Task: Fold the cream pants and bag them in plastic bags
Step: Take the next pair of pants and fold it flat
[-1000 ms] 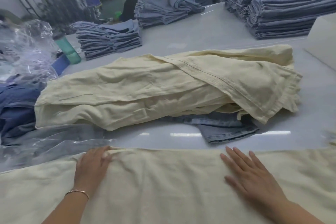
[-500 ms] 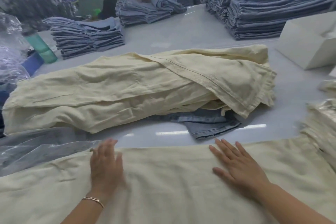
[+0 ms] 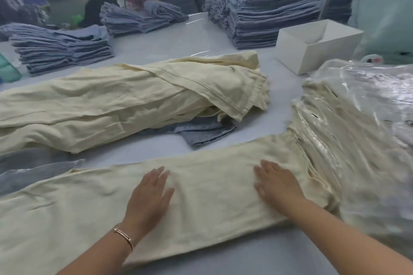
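Observation:
A pair of cream pants (image 3: 212, 187) lies flat and stretched across the table in front of me. My left hand (image 3: 148, 196) presses flat on its middle, fingers straight. My right hand (image 3: 277, 182) presses flat further right, near the waist end. Behind them lies a heap of unfolded cream pants (image 3: 125, 100). At the right, a stack of cream pants in clear plastic bags (image 3: 348, 131) overlaps the waist end of the flat pair. A clear plastic bag (image 3: 33, 174) lies at the left edge.
Folded blue jeans stand in stacks at the back left (image 3: 60, 49), back middle (image 3: 138, 18) and back right (image 3: 268, 11). A white open box (image 3: 312, 47) sits at the right. One blue denim piece (image 3: 205, 131) pokes out under the heap. A person works at the far side.
My view has swung right, showing the bagged stack and white box. Both hands have slid to the right along the flat cream pants, still pressing flat.

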`<state>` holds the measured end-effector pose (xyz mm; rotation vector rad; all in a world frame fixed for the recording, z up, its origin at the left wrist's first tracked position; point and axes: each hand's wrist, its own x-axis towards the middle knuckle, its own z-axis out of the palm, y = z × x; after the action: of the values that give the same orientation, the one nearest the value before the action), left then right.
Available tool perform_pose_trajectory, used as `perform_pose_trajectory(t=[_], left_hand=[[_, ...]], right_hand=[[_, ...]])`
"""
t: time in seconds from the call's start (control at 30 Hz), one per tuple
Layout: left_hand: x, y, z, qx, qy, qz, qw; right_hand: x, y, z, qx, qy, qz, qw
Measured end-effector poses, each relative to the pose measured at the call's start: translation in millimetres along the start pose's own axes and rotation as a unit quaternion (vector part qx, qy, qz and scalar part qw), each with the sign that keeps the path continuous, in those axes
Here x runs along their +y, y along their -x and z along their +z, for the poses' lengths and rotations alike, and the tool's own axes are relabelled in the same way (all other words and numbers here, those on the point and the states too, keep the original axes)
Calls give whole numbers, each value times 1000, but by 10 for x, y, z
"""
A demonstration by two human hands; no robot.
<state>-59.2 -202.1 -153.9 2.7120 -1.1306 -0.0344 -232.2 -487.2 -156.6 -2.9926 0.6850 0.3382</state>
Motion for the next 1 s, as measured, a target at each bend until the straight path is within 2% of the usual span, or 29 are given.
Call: perform_pose_trajectory(t=[0.07,0.13,0.2,0.27,0.37,0.43,0.5,0.57,0.6,0.7,0.77,0.83,1.0], left_hand=[[432,256,160,0,12,148,989],[706,488,328,-36,-16,228,973],[812,617,404,-65,-48,223,971],[880,631,395,-63,-48,202,976],[1070,483,339,-31,-50,199,978],[1314,324,324,-22,-36,224,974],[1675,100,279,-64,19,231,971],[2090,-184,214,-157,119,153,968],[2300,-324,186,-210,199,94,953],[2842,-661,114,-283,411,-50,865],[3083,-799,130,-323,436,-106,833],[3240,-864,211,-353,427,-143,820],[3459,-953,340,-326,393,-170,843]], right_hand=[[223,151,-22,-29,6,40,999],[377,299,-17,-47,10,68,996],[435,442,-8,-43,13,90,995],[441,573,10,-22,-7,81,996],[384,805,80,48,-74,23,996],[342,946,109,109,-129,14,986],[300,1056,129,139,-187,35,972],[279,1121,142,118,-209,70,968],[293,1135,158,101,-214,98,967],[388,1152,138,63,-218,170,959],[468,1149,126,54,-226,201,952],[537,1146,135,63,-257,216,940],[568,1170,199,98,-279,197,935]])
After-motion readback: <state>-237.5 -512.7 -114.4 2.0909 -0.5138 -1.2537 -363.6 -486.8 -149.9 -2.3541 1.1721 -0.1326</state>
